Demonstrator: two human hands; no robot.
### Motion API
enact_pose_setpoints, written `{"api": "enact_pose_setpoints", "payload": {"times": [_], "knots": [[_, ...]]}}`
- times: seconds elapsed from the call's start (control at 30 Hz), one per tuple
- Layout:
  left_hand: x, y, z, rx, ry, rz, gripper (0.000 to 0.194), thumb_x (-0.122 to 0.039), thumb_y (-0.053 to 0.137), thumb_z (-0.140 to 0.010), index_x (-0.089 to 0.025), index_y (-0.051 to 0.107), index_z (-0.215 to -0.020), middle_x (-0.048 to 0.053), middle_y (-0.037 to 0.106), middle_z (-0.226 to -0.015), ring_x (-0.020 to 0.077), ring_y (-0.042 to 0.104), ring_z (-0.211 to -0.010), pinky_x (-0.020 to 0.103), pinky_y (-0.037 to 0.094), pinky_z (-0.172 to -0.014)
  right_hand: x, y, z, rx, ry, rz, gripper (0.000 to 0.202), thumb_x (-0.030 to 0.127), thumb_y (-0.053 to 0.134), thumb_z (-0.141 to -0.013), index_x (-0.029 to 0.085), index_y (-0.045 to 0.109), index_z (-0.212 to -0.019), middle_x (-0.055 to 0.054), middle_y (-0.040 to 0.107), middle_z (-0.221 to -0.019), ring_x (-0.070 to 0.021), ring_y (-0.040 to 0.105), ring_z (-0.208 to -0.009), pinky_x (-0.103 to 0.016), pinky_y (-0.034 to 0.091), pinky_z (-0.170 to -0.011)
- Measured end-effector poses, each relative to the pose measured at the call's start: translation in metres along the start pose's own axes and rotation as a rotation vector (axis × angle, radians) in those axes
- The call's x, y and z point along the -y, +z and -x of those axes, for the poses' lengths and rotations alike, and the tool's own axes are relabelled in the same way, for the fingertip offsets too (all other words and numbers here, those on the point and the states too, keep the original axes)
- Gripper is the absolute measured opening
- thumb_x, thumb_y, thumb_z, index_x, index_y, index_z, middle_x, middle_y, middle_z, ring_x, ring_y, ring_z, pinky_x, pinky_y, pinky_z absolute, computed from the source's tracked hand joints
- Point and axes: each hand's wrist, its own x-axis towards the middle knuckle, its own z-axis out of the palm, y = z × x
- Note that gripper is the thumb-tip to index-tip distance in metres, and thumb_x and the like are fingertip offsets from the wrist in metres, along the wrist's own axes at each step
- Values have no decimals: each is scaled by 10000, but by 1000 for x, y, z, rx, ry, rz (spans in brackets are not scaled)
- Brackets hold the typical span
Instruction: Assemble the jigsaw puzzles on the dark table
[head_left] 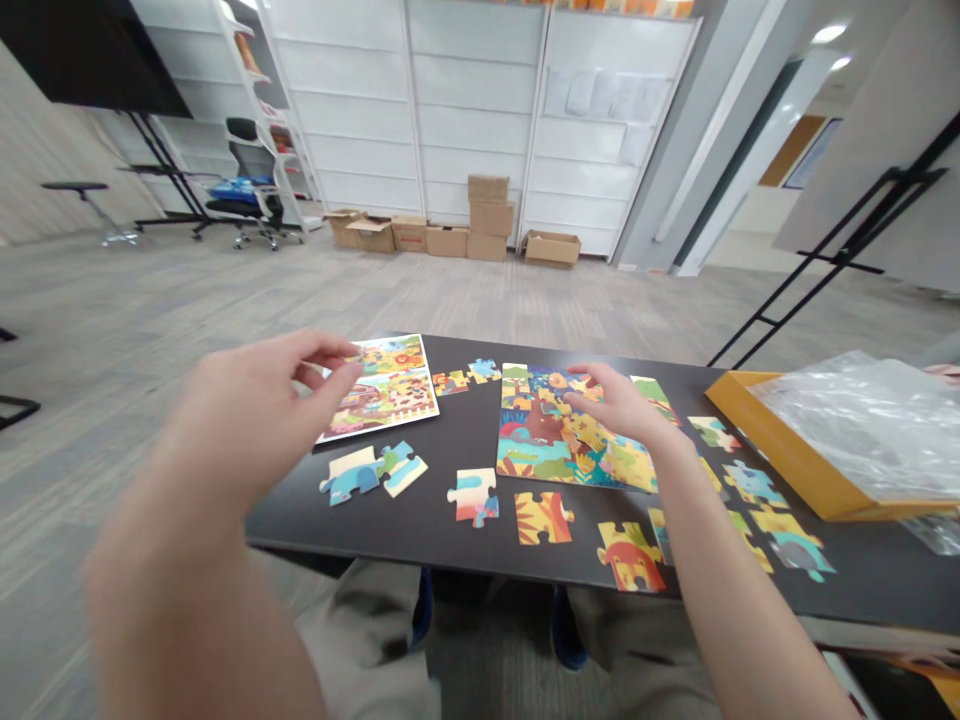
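My left hand (259,405) is raised above the left end of the table, in front of a picture card (397,395) with animal scenes. Its fingers are bent, with a small gap between thumb and index finger, and no piece shows in it. My right hand (619,402) is over a partly covered jigsaw puzzle (536,450) with colourful animals. Its thumb and index finger are apart near the upper middle of the puzzle; whether they touch a piece I cannot tell. Loose puzzle pieces lie closer to me: a blue one (354,476), an orange one (541,518) and a lion-faced one (631,556).
Several more puzzle pieces (754,483) lie right of my right forearm. A yellow box (795,450) with clear plastic wrap (870,430) stands at the table's right end. Two joined-looking pieces (484,371) lie between card and puzzle. Cardboard boxes (447,241) line the far cabinets.
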Motion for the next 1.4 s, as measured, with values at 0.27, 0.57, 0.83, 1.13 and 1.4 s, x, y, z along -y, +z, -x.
{"api": "enact_pose_setpoints", "payload": {"times": [0.27, 0.57, 0.83, 1.13, 1.4], "knots": [[7, 62, -11, 499, 112, -188, 481, -495, 713, -609, -247, 722, -1021, 66, 752, -1076, 286, 703, -947, 317, 518, -767, -10, -25, 17, -169, 72, -41, 385, 439, 623, -861, 186, 692, -1143, -104, 725, -1006, -230, 663, -827, -360, 536, -726], [11, 85, -5, 489, 129, -244, 670, -428, 747, -573, -249, 670, -1214, 111, 723, -1220, 359, 669, -1107, 394, 521, -851, -6, -48, 32, -294, 99, -28, 341, 410, 627, -853, 201, 705, -1112, -85, 710, -952, -216, 645, -766, -345, 518, -677], [13, 92, -14, 546, 256, -113, 742, -400, 718, -565, -193, 632, -1272, 128, 675, -1306, 331, 635, -1195, 370, 493, -1003, -6, -47, 33, -260, 97, 10, 325, 393, 616, -862, 191, 703, -1101, -93, 724, -959, -211, 640, -758, -344, 513, -696], [12, 91, -13, 478, 323, -75, 705, -355, 684, -583, -217, 625, -1272, 94, 671, -1278, 315, 642, -1147, 367, 507, -974, -4, -48, 33, -217, 52, 44, 292, 387, 590, -888, 196, 712, -1071, -95, 732, -947, -220, 654, -783, -358, 520, -742], [-25, 88, -6, 292, 518, 138, 749, -355, 658, -736, -238, 440, -1443, 99, 565, -1376, 268, 630, -1115, 366, 492, -976, 6, -48, 36, -162, 51, -8, 243, 352, 615, -895, 201, 721, -1054, -83, 732, -1022, -207, 669, -842, -355, 516, -822]]}}
